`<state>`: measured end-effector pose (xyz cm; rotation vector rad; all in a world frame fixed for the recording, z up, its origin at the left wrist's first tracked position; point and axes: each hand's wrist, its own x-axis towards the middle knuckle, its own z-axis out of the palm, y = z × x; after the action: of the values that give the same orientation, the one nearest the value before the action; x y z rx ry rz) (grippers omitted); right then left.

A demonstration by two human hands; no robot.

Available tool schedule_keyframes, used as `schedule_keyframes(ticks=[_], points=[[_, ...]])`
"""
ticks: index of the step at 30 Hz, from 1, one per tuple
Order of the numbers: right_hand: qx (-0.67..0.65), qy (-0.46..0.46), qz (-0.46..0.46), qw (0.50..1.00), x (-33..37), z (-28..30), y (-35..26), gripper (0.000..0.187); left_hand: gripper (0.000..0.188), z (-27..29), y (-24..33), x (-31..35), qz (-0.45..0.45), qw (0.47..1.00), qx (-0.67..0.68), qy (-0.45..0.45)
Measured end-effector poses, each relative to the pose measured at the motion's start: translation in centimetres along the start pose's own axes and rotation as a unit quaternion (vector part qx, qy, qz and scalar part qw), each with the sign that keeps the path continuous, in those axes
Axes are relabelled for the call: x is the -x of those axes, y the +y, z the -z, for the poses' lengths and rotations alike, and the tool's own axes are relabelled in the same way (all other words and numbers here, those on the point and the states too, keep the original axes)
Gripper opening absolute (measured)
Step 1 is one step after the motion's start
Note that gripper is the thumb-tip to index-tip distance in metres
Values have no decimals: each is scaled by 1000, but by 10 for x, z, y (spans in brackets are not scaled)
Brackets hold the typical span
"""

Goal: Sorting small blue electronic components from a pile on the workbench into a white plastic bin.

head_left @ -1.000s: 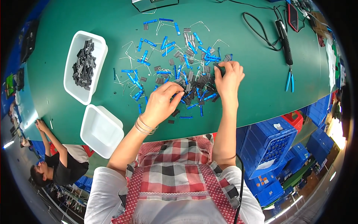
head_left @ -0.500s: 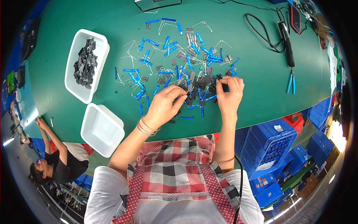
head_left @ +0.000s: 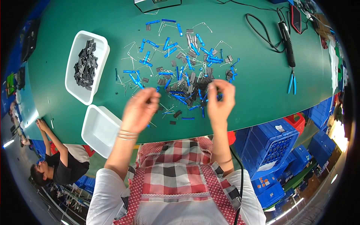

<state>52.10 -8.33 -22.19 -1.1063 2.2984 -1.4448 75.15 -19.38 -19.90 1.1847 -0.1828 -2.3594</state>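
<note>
My left hand (head_left: pixel 139 109) hovers at the left front edge of the pile, slightly blurred. Its fingers are closed on a small black piece (head_left: pixel 149 100), partly covered by the fingertips. At the right side of the pile, my right hand (head_left: pixel 221 102) has thumb and fingers bent together. Something dark shows between them, too small to make out. Between and beyond my hands lie many short blue tubes (head_left: pixel 179 30), some with thin bent wire springs (head_left: pixel 203 25). Dark grey and black rectangular pieces (head_left: pixel 173 122) are mixed among them, thickest beside my right fingers.
At the left a white tub (head_left: pixel 70 71) holds many black pieces (head_left: pixel 86 65). A second white tub (head_left: pixel 107 137) sits nearer, at the table edge. To the right lie a black corded tool (head_left: pixel 287 45) and blue-handled pliers (head_left: pixel 292 83). Blue crates (head_left: pixel 268 148) stand below right; another person (head_left: pixel 62 161) is at far left.
My left hand has moved left and towards me, off the middle of the pile, with a black piece in its fingers. My right hand has shifted a little left and nearer.
</note>
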Motion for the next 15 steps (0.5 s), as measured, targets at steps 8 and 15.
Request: schedule_keyframes(ticks=[8, 15], points=[[286, 42, -44, 956, -19, 9, 60, 19, 36, 46, 157, 42, -411, 562, -583, 418], [66, 93, -144, 983, -11, 22, 41, 14, 24, 14, 77, 21, -457, 578, -643, 209]])
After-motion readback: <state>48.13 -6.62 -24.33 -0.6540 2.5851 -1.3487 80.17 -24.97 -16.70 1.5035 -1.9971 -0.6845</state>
